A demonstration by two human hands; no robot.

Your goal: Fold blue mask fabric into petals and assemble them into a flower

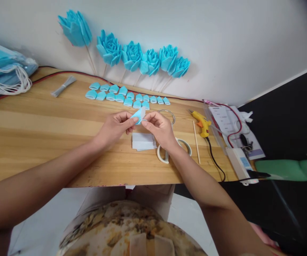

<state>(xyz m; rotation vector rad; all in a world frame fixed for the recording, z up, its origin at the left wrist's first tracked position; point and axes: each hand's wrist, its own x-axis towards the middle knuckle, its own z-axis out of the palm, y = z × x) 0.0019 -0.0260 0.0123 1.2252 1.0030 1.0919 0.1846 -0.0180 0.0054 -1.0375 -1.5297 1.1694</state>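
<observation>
Between my hands is a small piece of blue and white fabric (138, 114), partly folded, with a pale flap standing up. My left hand (118, 124) pinches its left side between thumb and fingers. On the other side, my right hand (158, 126) is closed on its lower right edge. A small stack of white rectangular pieces (143, 141) lies on the table just below my hands. Behind them sit rows of folded blue petals (110, 96). White-handled scissors (163, 154) lie partly under my right wrist, and a roll of tape (169, 114) is behind my right hand.
Several blue fabric flowers (132, 56) on sticks lean against the wall. A yellow glue gun (201, 122) and a thin wooden stick (196, 142) lie at right, near a white power strip (241, 164). Grey ties (63, 86) and bagged blue material (1, 67) are at left.
</observation>
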